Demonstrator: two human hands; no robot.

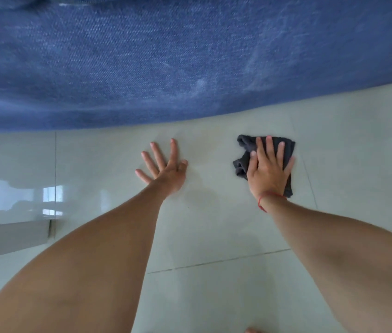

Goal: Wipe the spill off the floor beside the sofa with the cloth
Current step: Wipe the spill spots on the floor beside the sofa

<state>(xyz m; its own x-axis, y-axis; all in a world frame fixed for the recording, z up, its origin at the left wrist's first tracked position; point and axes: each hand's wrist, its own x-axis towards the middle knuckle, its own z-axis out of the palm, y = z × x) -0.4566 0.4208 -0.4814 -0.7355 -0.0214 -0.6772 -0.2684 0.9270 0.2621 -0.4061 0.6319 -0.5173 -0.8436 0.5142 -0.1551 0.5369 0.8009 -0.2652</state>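
A dark grey cloth (245, 150) lies crumpled on the pale tiled floor (214, 224), close to the base of the blue sofa (166, 63). My right hand (268, 168) presses flat on the cloth with fingers spread, covering its middle and right part. A red string circles that wrist. My left hand (166, 168) rests palm-down on the bare tile to the left of the cloth, fingers splayed, holding nothing. A faint darker damp patch (202, 198) shows on the tile between my two wrists; its edges are hard to make out.
The sofa's blue fabric fills the whole upper half and meets the floor in a curved line. A grey low ledge or board (10, 239) lies at the left. Glossy tile reflects a window (51, 195). Grout lines cross the floor.
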